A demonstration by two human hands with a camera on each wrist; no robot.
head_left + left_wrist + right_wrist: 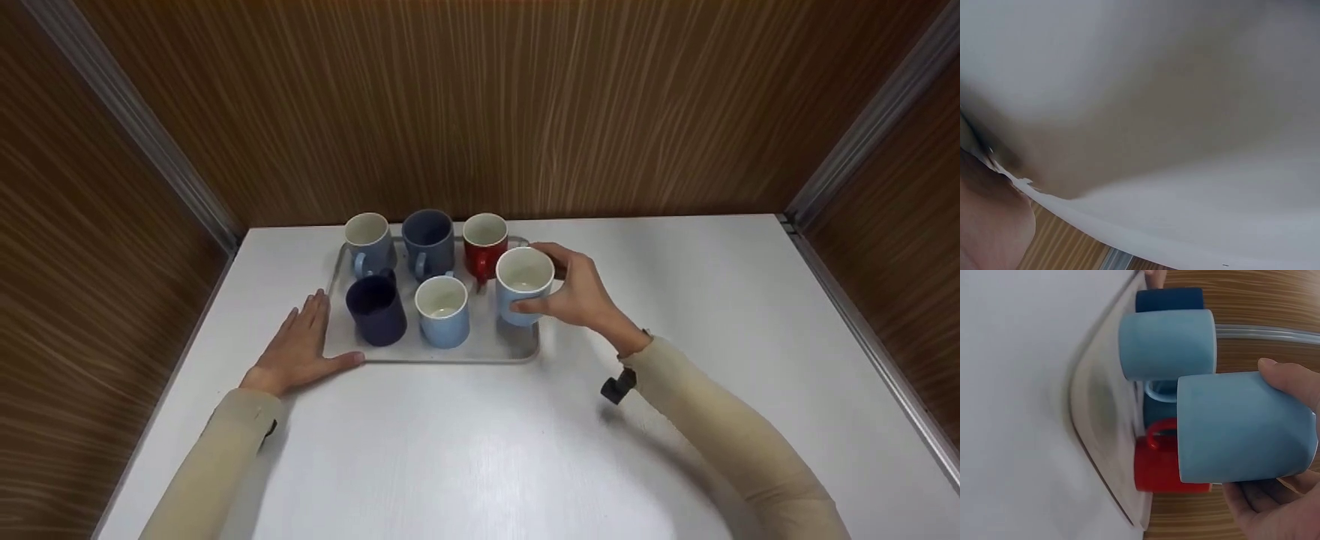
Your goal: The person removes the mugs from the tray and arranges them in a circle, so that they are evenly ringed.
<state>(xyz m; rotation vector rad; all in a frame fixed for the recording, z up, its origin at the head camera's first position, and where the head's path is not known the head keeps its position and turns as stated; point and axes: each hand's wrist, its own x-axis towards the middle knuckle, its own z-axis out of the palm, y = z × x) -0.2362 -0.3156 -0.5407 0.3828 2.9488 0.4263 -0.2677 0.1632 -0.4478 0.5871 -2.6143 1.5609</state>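
Observation:
A light blue mug (525, 289) with a white inside is held by my right hand (576, 289), thumb on the near side and fingers behind. In the right wrist view its base stands apart from the tray (491, 354). Spread along the tray's left edge and front-left corner is my left hand (300, 349), fingers straight and thumb at the front rim. Another light blue mug (444, 313) and a dark navy mug (376, 309) stand in the front row. Behind them are a pale blue mug (369, 244), a grey-blue mug (429, 244) and a red mug (484, 247).
The tray lies on a white table (465, 450), close to the brown wood-grain back wall (480, 112). Similar panels rise at the left and right, joined by metal corner strips. A small black device (619, 385) hangs at the right wrist.

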